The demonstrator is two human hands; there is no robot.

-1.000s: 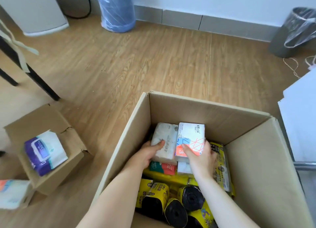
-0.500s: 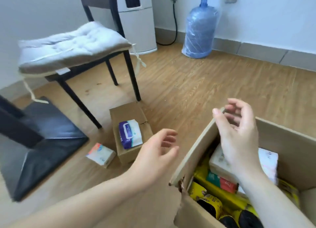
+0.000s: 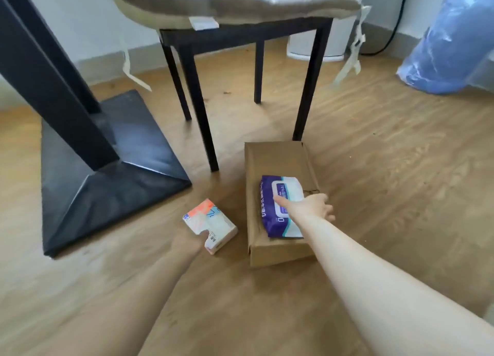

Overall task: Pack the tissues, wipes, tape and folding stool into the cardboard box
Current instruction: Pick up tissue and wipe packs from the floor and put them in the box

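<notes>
Wood-plank floor point(image 3: 374, 168), black chair point(image 3: 240, 35) behind. Step: gathering remaining items. Your left hand point(image 3: 187, 242) grips the white-and-orange tissue pack point(image 3: 211, 226) on the floor; your right hand point(image 3: 311, 207), arm outstretched, closes over the purple wipes packet point(image 3: 278, 208) lying on the small closed cardboard carton point(image 3: 278, 160). Next: lift both and carry them to the packing box, out of view

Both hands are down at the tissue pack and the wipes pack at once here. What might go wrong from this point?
The right hand lies on the purple wipes pack, which overhangs the near edge of the small cardboard box; a loose one-handed grab may let the soft pack sag or slide off. The left hand meets only the near corner of the tissue pack on the floor, so it may pivot or slip. The large packing box is out of view, so carrying both back means turning blind.
</notes>
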